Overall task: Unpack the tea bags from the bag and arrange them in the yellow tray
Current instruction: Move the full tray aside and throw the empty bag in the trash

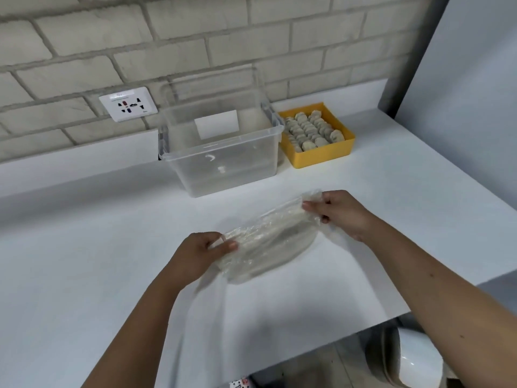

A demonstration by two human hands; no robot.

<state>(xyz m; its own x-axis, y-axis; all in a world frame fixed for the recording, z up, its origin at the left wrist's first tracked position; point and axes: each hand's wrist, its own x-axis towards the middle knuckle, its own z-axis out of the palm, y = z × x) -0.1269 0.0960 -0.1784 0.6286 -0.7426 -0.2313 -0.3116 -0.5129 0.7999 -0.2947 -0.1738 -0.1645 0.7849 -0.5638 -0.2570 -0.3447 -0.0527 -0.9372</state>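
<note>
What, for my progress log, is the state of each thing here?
Plastic bag: crumpled, looks empty, stretched between both hands.
Left hand: pinching the bag's near end.
Right hand: pinching its far end.
Yellow tray: filled with rows of tea bags.
Clear bin: lidless, looks empty.

wall: pale grey brick-pattern wall (195, 29) beyond the left hand (195, 253) | socket: white rectangular socket plate (128, 104) on it, ahead-left of that hand | table: white flat tabletop (84, 261) beneath it | panel: smooth grey panel (470, 79) beyond the right hand (341, 211)
</note>
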